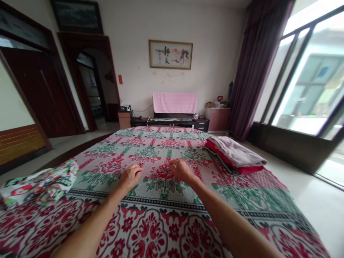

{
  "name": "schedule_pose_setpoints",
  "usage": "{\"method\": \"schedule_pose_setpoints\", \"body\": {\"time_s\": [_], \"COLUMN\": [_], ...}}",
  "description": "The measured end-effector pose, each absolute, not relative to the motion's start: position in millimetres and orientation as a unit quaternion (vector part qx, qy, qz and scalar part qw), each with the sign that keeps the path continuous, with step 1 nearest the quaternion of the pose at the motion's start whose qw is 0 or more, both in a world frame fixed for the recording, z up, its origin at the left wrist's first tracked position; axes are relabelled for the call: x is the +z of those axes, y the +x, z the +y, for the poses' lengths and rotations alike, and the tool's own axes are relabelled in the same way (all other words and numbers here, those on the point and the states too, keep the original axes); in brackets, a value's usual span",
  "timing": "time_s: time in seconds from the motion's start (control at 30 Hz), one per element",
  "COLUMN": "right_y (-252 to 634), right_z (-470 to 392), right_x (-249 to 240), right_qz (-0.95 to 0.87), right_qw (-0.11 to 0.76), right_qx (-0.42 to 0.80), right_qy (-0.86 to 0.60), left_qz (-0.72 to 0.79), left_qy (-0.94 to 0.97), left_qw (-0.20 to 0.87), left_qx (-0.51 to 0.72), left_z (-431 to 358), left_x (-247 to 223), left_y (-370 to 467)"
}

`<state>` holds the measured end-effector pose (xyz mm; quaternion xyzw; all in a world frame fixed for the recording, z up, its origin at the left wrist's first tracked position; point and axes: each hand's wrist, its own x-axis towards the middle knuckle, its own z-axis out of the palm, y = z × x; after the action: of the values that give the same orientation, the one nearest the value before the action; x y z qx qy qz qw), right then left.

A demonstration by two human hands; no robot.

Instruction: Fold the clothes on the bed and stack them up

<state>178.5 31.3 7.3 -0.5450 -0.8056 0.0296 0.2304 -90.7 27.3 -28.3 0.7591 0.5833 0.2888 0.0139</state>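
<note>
My left hand (131,176) is over the flowered red, green and white bed cover (150,150), with its fingers loosely bent. Across from it, my right hand (180,169) is above a red flower of the cover, its fingers half curled and pointing left. No object shows in either hand, and a gap separates the two. Whether the fingertips touch the cover cannot be made out. A crumpled white cloth with a colourful print (43,184) lies on the left of the cover. On the right is a stack of folded clothes, with a pale grey garment (238,150) on top of red garments (249,169).
Beyond the bed, a pink cloth (174,103) hangs over a screen on a low black cabinet (201,125). Doorways are at the left. A dark purple curtain (262,71) and large windows are at the right, beside the pale floor (329,208).
</note>
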Motion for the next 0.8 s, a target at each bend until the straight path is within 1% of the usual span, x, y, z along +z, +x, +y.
{"method": "schedule_pose_setpoints", "body": {"time_s": [0.1,0.17,0.3,0.47,0.57,0.67,0.73,0.8], "right_y": [163.9,160.1,162.1,167.0,168.4,169.0,169.0,168.5], "right_z": [39.4,44.5,51.5,54.9,56.4,56.9,56.7,56.4], "right_x": [-3.2,-12.2,-24.6,-27.7,-28.5,-28.7,-28.3,-27.8], "right_qz": [-0.784,-0.763,-0.766,-0.766,-0.77,-0.775,-0.774,-0.768], "right_qw": [0.223,0.255,0.286,0.301,0.306,0.31,0.307,0.304], "right_qx": [0.028,0.01,-0.003,0.008,0.012,0.012,0.013,0.014], "right_qy": [-0.579,-0.593,-0.576,-0.568,-0.56,-0.55,-0.553,-0.563], "left_qz": [0.567,0.563,0.559,0.551,0.61,0.71,0.771,0.829], "left_qy": [0.765,0.765,0.762,0.769,0.725,0.626,0.562,0.494], "left_qw": [0.012,0.017,0.03,0.063,0.042,-0.036,-0.082,-0.093], "left_qx": [0.305,0.313,0.325,0.318,0.316,0.32,0.29,0.246], "left_z": [25.4,26.3,27.0,26.5,27.2,23.6,17.8,10.5], "left_x": [-27.4,-26.7,-25.8,-19.4,-4.3,20.1,35.5,44.6], "left_y": [-88.7,-88.6,-89.5,-92.0,-107.0,-141.6,-173.6,-207.6]}}
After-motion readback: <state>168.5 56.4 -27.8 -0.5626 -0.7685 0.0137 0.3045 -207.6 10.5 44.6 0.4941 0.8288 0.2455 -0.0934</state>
